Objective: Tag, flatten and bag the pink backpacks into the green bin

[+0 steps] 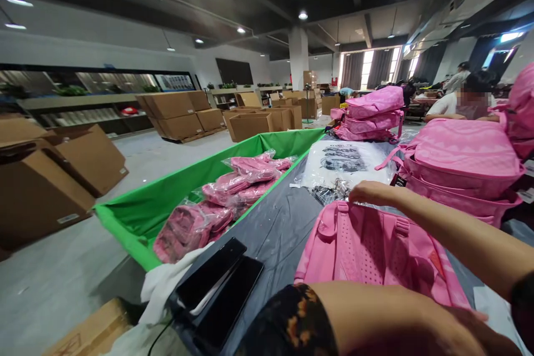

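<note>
A pink backpack [375, 250] lies flat on the grey table cover [275, 228] in front of me, back panel up. My right hand [372, 193] reaches in from the right, its fingers curled closed on the backpack's top edge by the handle loop. My left forearm, in a dark patterned sleeve, crosses the bottom of the view. My left hand [475, 331] rests low on the backpack's near end, and its fingers are mostly out of frame. Just beyond the right hand lies a small pile of dark items in clear plastic [329, 192].
A green bin [142, 211] on the left holds several bagged pink backpacks [225, 194]. Stacks of pink backpacks [463, 169] stand right and far [371, 114]. Printed plastic bags [342, 158] lie ahead, black devices [217, 286] at the near edge. Cardboard boxes [50, 178] fill the floor. A person [463, 103] sits far right.
</note>
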{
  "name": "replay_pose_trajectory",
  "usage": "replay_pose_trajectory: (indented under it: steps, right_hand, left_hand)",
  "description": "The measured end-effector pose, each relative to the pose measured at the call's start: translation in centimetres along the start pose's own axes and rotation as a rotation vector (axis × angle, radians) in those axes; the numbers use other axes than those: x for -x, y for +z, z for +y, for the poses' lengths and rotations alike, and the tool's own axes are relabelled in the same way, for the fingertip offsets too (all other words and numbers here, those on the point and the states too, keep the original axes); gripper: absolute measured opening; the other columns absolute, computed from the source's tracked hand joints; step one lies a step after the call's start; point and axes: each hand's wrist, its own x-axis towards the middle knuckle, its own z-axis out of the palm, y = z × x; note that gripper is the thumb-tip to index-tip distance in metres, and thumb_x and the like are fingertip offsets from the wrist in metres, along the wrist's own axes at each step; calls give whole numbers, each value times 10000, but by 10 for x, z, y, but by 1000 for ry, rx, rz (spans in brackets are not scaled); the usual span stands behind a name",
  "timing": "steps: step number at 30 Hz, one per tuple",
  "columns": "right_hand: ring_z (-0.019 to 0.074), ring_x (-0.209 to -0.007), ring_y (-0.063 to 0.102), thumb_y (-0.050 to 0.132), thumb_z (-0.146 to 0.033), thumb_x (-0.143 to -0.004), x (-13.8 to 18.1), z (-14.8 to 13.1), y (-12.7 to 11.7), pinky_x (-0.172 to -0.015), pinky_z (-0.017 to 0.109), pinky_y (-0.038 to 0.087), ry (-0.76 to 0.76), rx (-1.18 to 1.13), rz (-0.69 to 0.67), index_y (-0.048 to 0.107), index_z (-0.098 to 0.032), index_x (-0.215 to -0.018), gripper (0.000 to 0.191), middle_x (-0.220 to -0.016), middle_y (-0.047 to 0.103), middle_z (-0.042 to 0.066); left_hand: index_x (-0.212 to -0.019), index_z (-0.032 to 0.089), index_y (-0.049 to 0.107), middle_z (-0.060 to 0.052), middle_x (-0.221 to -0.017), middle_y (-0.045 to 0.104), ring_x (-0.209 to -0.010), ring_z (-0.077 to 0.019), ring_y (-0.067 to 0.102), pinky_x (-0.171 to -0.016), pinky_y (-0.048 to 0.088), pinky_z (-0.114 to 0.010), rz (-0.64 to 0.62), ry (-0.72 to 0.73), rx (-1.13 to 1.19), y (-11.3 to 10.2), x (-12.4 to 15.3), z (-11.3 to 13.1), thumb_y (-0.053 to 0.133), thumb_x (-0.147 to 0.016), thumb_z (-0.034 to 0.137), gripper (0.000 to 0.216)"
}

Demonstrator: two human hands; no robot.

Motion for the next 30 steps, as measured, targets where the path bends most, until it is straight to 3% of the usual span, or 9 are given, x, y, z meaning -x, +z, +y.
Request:
replay_pose_trajectory:
  steps: [3,5,6,7,12,16,22,27,30]
  right_hand:
    - [264,-907,704,370,-376,-1023,73,1,7,-775,343,521,249,-39,141,734,-176,-1056,416,-1044,745,141]
    - [334,-1061,683,330,-483,-1024,110,-11,29,-862,434,541,413,-64,250,671,-137,-1235,529,-1212,698,213]
    - [342,-1122,662,374,-537,-1003,121,-22,43,-916,461,535,481,-94,316,637,-147,-1292,552,-1264,676,213]
    - [343,-1168,641,432,-579,-975,127,-34,58,-966,482,522,518,-116,380,608,-163,-1328,574,-1298,660,206]
    - [325,-1200,615,537,-547,-949,124,-87,108,-1033,530,490,533,-128,739,540,-201,-1332,516,-1284,651,168]
    - [299,-1145,641,498,-410,-994,137,-112,116,-1025,514,496,449,-139,783,571,-239,-1282,342,-1191,693,119]
    - [282,-1128,651,449,-302,-998,165,-137,133,-988,456,528,442,-189,574,652,-223,-1225,315,-1205,705,120]
    - [293,-1052,695,518,-345,-972,136,-83,137,-898,393,546,627,-260,179,703,-238,-1221,328,-1160,744,86]
    - [286,-1031,701,584,-367,-943,109,-46,142,-835,364,555,640,-244,132,709,-248,-1204,314,-1155,748,70]
  left_hand:
    - [-1128,266,738,6,-1203,736,-1128,-160,680,-982,511,-208,101,36,-3,-40,65,-18,706,-896,458,304]
    - [-1238,203,664,-99,-1258,699,-1217,-265,624,-1107,452,-375,638,-394,-165,-64,112,-41,678,-917,489,431]
    - [-1286,162,625,-157,-1323,650,-1291,-327,564,-1149,398,-463,797,-614,-242,-72,132,-53,716,-887,490,524]
    - [-1300,144,603,-182,-1340,626,-1303,-353,544,-1140,395,-499,823,-732,-261,-77,147,-64,744,-865,473,563]
    - [-1124,195,651,-94,-1165,674,-1142,-256,609,-1026,489,-386,825,-699,-288,-57,165,-81,752,-853,239,292]
    - [-1147,219,640,-90,-1201,656,-1158,-230,596,-1033,483,-386,864,-675,-345,-21,174,-60,597,-951,174,206]
    - [-1018,217,700,-79,-1099,703,-1089,-226,624,-1000,481,-349,615,-700,-339,10,204,-51,519,-1005,195,183]
    - [-953,203,717,-79,-1080,714,-1074,-242,629,-991,467,-336,425,-812,-297,-5,178,-99,508,-985,168,215]
    - [-957,186,723,-108,-1081,724,-1105,-261,637,-1019,457,-361,386,-930,-297,-29,156,-128,436,-991,149,292]
